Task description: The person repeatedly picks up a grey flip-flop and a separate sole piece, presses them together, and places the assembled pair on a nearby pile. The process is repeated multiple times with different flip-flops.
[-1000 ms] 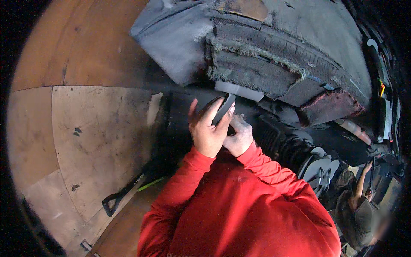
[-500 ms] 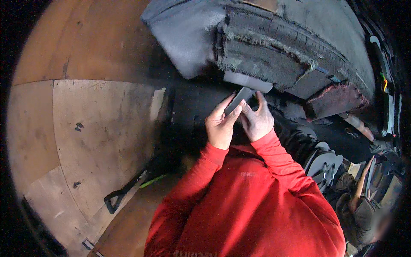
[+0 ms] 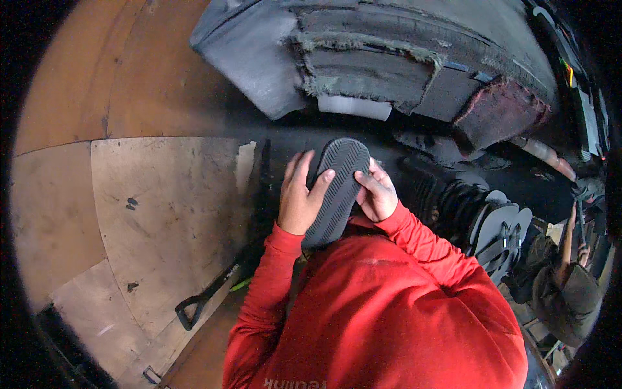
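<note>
A black sandal sole is held upright in front of my chest, its zigzag-grooved tread showing. My left hand supports its left side, thumb laid over the edge and fingers stretched upward beside it. On the opposite edge, my right hand pinches the sole, its thumb on the tread and its other fingers partly hidden behind. The sole's other face is out of sight. Beyond its top end is a pale cylindrical roller, apart from the sole, under a frayed grey cloth cover.
A row of dark flip-flops stands to my right. Farther right, another person is at work. Wooden panels fill the left, with a black D-shaped handle near them. A reddish cloth flap hangs at the upper right.
The sole has come back from the roller toward my chest and turned, so its tread now shows broadly. Both hands moved with it, and my left hand's fingers have spread.
</note>
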`<state>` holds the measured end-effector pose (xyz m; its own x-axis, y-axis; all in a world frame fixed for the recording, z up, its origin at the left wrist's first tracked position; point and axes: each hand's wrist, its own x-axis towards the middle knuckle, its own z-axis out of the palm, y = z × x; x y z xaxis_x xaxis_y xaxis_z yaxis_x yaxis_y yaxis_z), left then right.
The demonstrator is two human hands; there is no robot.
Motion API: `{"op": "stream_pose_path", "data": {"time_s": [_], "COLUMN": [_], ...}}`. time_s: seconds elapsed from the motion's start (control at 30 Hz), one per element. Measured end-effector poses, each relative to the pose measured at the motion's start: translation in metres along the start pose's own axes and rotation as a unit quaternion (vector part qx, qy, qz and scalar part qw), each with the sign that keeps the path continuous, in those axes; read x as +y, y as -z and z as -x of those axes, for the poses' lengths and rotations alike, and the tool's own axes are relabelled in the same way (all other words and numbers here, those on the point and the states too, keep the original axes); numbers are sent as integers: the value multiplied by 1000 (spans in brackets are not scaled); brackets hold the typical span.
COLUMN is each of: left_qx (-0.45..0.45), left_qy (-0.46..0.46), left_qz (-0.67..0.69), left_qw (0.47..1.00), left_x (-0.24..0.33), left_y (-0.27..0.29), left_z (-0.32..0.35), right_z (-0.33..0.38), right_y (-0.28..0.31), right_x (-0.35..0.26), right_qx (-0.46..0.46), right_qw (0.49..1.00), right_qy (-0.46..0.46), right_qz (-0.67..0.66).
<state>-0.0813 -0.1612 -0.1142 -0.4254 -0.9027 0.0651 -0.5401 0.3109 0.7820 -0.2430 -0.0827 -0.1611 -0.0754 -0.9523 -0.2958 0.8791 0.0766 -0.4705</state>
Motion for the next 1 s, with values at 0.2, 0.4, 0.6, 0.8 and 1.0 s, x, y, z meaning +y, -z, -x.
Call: {"op": "stream_pose_path", "data": {"time_s": [0.2,0.4,0.6,0.8,1.0], "left_qx": [-49,-62,96,29,-35], "left_qy": [59,43,109,149,193], "left_qz": [-25,-98,175,450,571], "left_qw": [997,992,974,880,797], "left_x": [30,47,42,38,42], "left_y": [-11,-34,-47,-42,-29], "left_z": [-30,-56,0,26,15], "right_z": [-9,-20,-31,-9,15], "right_y": [-18,0,3,0,-20], "right_x": [-13,-24,-46,-74,-65], "right_qx": [26,53,-22,-66,32], "right_qw": [993,985,991,937,855], "right_qy": [23,15,38,-77,98], "right_qz": [-116,-165,124,335,508]}}
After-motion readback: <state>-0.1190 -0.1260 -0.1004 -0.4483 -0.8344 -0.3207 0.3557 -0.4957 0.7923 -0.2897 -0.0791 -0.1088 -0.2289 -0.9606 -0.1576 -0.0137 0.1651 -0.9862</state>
